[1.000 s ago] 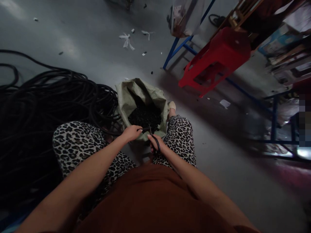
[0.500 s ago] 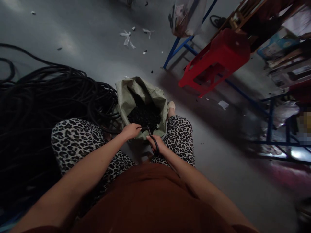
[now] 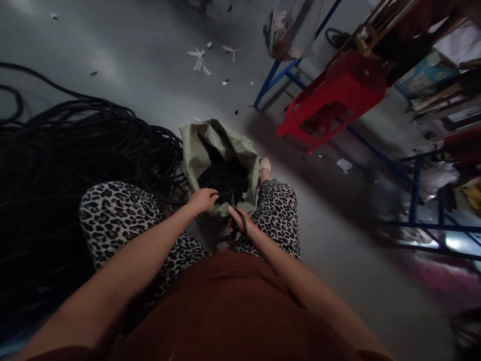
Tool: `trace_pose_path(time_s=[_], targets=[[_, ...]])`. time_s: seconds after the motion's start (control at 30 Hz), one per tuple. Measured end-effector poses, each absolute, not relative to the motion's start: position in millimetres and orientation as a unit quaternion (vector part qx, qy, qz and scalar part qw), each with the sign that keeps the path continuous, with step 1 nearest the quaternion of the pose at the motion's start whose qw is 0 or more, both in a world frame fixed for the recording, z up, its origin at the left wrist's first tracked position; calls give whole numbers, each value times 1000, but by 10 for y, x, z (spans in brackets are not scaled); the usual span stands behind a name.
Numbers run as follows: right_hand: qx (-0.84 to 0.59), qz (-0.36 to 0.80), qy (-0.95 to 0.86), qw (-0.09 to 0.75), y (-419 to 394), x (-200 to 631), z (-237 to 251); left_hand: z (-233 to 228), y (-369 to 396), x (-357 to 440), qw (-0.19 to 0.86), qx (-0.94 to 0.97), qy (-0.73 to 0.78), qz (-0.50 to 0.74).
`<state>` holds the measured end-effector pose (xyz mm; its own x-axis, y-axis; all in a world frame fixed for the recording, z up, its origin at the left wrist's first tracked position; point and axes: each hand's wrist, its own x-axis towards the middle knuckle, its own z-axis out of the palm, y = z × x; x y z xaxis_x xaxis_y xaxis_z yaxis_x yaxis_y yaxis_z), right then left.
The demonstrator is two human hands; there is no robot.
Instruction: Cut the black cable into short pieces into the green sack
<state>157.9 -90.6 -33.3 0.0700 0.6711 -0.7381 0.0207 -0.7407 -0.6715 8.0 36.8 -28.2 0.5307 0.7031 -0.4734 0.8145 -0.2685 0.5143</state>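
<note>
Between my knees stands a pale green woven sack, its mouth folded open, with many small dark pieces inside. My left hand is closed on a black rubber cord, whose free end points right over the sack's near rim. In my right hand is a pair of black-handled scissors, fingers wrapped in the loops. The blades point up and away, close to the cord's end. Whether they touch the cord I cannot tell.
A large heap of black cord coils covers the floor at left. To the right a red plastic stool lies tipped near a blue metal frame. White scraps litter the grey floor ahead.
The scissors have shifted slightly, and the blades now point more straight up. My left hand has risen a little, with the cord's end showing more clearly between the hands.
</note>
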Motion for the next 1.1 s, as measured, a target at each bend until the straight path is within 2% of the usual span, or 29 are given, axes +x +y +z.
trace_pose_path(time_s=[0.93,1.1], targets=[[-667,672,-219,238,-841,1518,-333,-315,274,102,409,791,449,-76],[-685,633,-259,252,-861,1514,-384,-307,254,122,410,785,458,-71]])
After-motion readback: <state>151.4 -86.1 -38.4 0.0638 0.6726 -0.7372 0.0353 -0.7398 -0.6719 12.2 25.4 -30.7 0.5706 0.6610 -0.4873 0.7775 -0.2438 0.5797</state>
